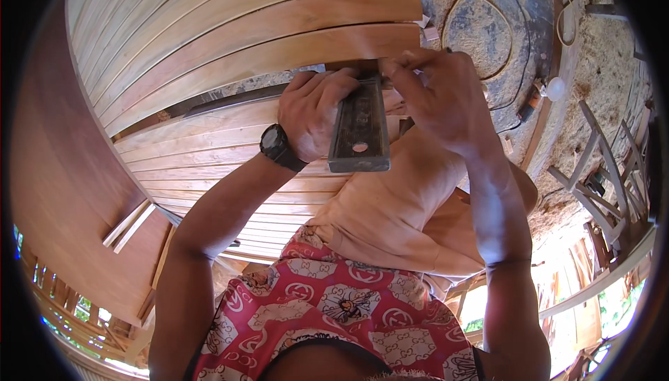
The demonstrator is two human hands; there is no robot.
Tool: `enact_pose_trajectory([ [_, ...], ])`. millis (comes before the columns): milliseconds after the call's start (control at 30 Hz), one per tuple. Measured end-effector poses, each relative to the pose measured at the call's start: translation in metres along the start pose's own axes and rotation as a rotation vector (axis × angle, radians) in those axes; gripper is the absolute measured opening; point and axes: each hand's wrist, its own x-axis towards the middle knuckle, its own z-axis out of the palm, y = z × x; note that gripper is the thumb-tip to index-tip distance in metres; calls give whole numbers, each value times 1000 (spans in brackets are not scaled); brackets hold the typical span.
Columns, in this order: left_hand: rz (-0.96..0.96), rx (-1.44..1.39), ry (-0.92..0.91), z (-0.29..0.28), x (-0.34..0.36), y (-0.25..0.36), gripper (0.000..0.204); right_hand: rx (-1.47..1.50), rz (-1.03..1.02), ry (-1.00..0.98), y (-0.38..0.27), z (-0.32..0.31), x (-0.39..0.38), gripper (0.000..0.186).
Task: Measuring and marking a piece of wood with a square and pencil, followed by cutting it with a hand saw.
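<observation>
My left hand (310, 113), with a dark watch on the wrist, grips a dark metal square (361, 130) with a hole near its lower end. The square lies crosswise over the edge of a wooden plank below a gap between rows of slats (265, 36). My right hand (435, 99) is closed at the square's upper end, thumb and forefinger together; what they hold, if anything, is hidden. My bent leg in tan trousers (383, 207) is beneath the square.
A large reddish-brown panel (63, 137) runs along the left, with two thin strips (129, 228) on it. A dusty floor (474, 40) at right carries looped cords, wood offcuts and a small tool. Wooden frames (596, 172) stand at the far right.
</observation>
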Motion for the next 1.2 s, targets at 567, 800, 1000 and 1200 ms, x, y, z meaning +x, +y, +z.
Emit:
enact_pose_trajectory([
  [567,37,24,17,2,2,-4,58,-33,-105,-53,-2,-1,13,38],
  [800,20,50,11,3,-1,-5,60,-95,-52,-68,-10,-6,15,36],
  [1000,-1,29,-16,3,-2,-5,63,3,-77,-13,-10,-3,13,38],
  [1200,38,-9,5,5,-2,-9,64,-261,-337,50,4,1,18,34],
])
